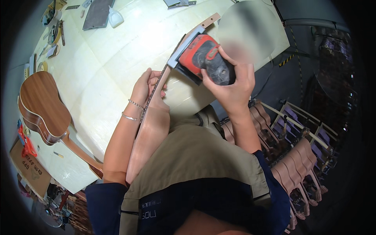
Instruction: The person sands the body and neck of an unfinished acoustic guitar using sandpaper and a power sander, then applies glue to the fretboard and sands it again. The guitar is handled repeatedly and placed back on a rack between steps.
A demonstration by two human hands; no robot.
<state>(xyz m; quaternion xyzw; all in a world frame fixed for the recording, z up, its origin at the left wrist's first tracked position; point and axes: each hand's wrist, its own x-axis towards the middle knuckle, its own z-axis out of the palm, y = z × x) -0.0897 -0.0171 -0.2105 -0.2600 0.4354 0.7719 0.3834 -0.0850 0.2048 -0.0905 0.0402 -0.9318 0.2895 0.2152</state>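
Note:
My left hand (150, 84) is curled around the neck of an unfinished pale wooden guitar (147, 137), whose body lies along my left forearm against my apron. My right hand (235, 84) grips a red and black power sander (194, 53) from above. The sander's light grey pad (184, 45) rests along the upper part of the neck, just below the headstock (209, 19), and hides part of it.
A pale worktable (98, 58) holds a brown guitar (43, 102) at left, a dark grey sheet (96, 13), a white bottle (115, 17) and small tools. Racks of unfinished guitar bodies (293, 160) stand at lower right, a cardboard box (27, 172) at lower left.

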